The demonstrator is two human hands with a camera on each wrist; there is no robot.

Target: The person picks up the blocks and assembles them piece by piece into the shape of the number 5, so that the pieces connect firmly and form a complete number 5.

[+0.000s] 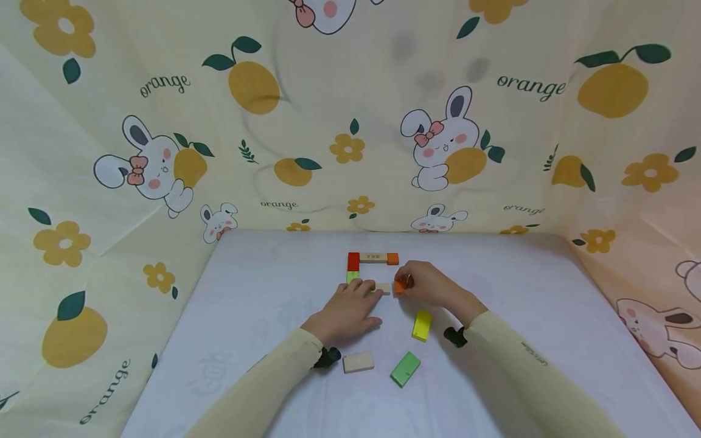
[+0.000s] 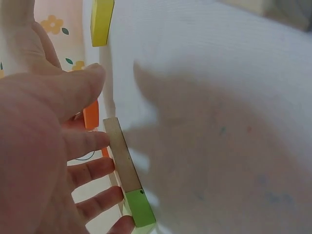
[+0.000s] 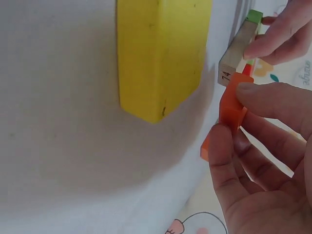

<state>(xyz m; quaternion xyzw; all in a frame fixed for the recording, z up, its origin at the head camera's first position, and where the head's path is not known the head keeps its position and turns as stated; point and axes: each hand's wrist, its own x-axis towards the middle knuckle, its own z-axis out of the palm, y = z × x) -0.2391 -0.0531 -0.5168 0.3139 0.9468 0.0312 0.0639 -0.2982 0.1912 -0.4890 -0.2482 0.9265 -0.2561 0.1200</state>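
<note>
My right hand (image 1: 429,284) pinches an orange block (image 3: 234,100) between thumb and fingers, close to the right end of a plain wooden block (image 2: 123,156). The fingertips of my left hand (image 1: 346,309), fairly straight and spread, rest along that wooden block and the green block (image 2: 140,208) joined to its end. Beyond the hands, a red block (image 1: 353,261), another plain wooden block (image 1: 373,258) and a second orange block (image 1: 392,259) form a corner and a far row. Part of the near row is hidden under the left fingers in the head view.
Nearer me on the white tabletop (image 1: 263,304) lie a yellow block (image 1: 421,326), a darker green block (image 1: 405,369) and a plain wooden block (image 1: 358,362). A cloth (image 1: 339,73) printed with rabbits and oranges hangs behind and beside the table.
</note>
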